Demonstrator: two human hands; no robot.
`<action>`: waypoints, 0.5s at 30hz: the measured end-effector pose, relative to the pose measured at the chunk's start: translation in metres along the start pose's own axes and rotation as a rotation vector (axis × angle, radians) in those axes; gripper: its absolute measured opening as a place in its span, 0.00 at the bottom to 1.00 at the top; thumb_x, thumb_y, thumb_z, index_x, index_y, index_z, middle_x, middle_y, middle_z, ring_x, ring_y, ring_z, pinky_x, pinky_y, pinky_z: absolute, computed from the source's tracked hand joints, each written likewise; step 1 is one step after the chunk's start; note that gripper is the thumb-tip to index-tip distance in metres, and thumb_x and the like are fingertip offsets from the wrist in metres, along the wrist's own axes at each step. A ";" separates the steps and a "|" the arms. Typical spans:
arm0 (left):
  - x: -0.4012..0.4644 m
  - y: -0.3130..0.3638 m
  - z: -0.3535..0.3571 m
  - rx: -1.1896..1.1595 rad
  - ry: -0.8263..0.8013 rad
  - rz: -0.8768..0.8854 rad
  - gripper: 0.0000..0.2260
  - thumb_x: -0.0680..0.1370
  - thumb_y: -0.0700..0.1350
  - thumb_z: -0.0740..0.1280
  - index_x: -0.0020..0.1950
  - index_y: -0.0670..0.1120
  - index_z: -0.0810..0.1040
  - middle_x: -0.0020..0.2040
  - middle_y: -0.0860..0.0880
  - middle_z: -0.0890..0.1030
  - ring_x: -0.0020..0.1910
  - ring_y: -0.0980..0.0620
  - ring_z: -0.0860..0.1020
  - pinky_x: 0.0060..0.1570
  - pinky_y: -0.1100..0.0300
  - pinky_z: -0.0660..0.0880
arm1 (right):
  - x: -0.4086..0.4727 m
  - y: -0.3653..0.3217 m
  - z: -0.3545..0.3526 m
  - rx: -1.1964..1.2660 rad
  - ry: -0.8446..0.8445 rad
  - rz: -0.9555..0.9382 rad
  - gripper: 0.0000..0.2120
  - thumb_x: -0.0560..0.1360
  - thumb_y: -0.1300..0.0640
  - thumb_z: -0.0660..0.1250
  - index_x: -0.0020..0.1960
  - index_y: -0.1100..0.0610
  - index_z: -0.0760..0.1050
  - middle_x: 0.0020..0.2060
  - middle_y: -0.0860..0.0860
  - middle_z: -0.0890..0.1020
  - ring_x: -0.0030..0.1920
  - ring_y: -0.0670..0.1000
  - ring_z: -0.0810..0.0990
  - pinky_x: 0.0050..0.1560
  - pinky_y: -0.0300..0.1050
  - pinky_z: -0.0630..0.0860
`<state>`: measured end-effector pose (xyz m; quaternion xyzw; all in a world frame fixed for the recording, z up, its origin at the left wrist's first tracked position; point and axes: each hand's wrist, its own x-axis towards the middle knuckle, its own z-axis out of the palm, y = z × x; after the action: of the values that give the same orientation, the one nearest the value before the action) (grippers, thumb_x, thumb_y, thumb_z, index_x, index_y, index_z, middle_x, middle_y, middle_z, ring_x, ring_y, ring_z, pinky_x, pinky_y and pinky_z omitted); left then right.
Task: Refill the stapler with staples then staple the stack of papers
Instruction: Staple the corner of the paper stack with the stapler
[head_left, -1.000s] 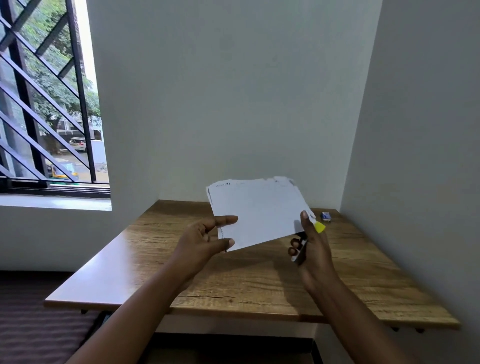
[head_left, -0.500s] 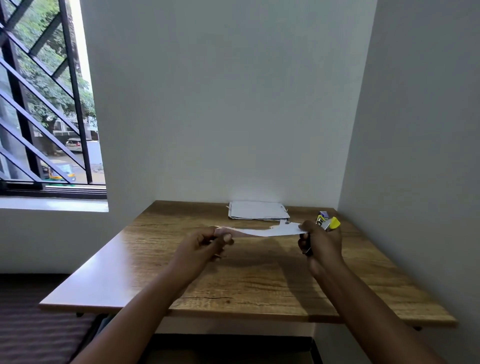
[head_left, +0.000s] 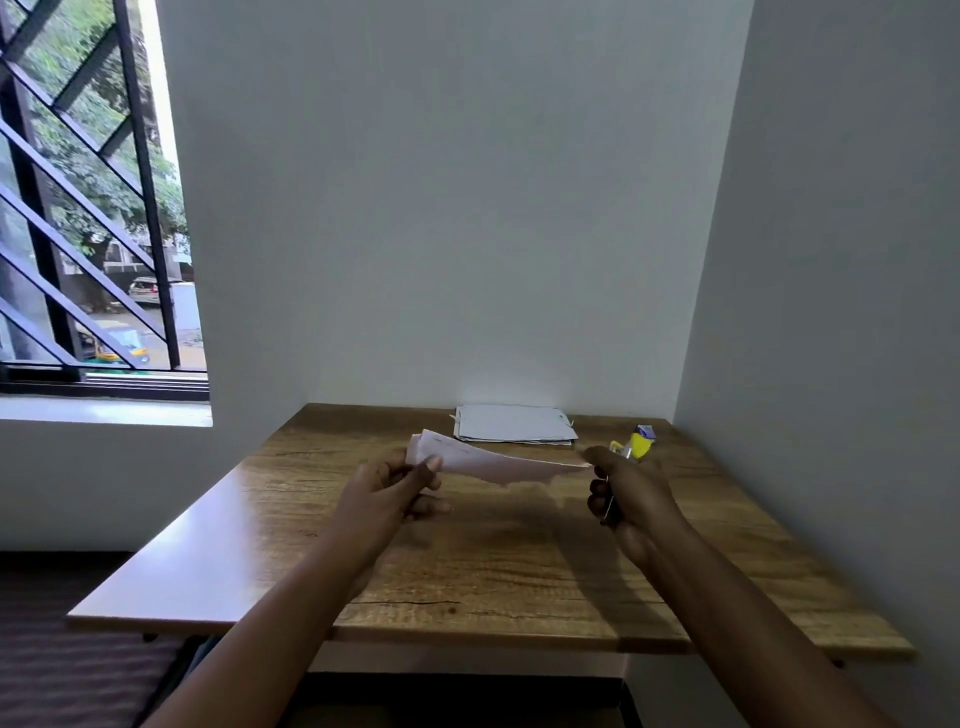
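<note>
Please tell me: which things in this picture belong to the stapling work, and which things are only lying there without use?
Belong to the job:
- held papers, gripped by the left hand
- stapler, gripped in the right hand
- paper stack at the back of the table
- small box, possibly staples

Just lying about:
- nothing else on the table

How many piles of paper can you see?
2. One held stack is in the air between the left hand and right hand. The other stack lies on the table by the back wall.
</note>
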<state>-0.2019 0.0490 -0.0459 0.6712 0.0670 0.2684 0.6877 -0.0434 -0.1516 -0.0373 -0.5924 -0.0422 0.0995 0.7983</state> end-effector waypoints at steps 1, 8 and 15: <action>0.001 0.000 -0.002 -0.050 0.008 0.015 0.09 0.77 0.46 0.68 0.52 0.42 0.81 0.40 0.47 0.84 0.40 0.47 0.85 0.41 0.58 0.83 | 0.000 0.002 0.000 -0.040 -0.022 0.018 0.20 0.72 0.55 0.73 0.57 0.54 0.66 0.33 0.51 0.72 0.24 0.46 0.68 0.23 0.38 0.65; 0.010 0.009 -0.008 -0.214 0.092 0.162 0.17 0.76 0.60 0.64 0.47 0.47 0.82 0.47 0.45 0.86 0.51 0.45 0.85 0.49 0.60 0.82 | -0.007 0.027 0.012 -0.580 -0.072 0.065 0.11 0.80 0.53 0.58 0.57 0.59 0.72 0.55 0.57 0.74 0.46 0.56 0.76 0.37 0.45 0.71; 0.013 0.018 -0.008 -0.227 0.068 0.214 0.10 0.70 0.55 0.73 0.39 0.49 0.82 0.42 0.50 0.83 0.45 0.52 0.83 0.50 0.55 0.82 | -0.030 0.067 0.035 -1.042 -0.250 -0.459 0.10 0.79 0.53 0.64 0.56 0.58 0.76 0.54 0.55 0.74 0.44 0.50 0.73 0.40 0.39 0.65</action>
<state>-0.1994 0.0616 -0.0257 0.5831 -0.0124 0.3688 0.7237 -0.0862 -0.1067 -0.0890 -0.8666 -0.3068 -0.0410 0.3915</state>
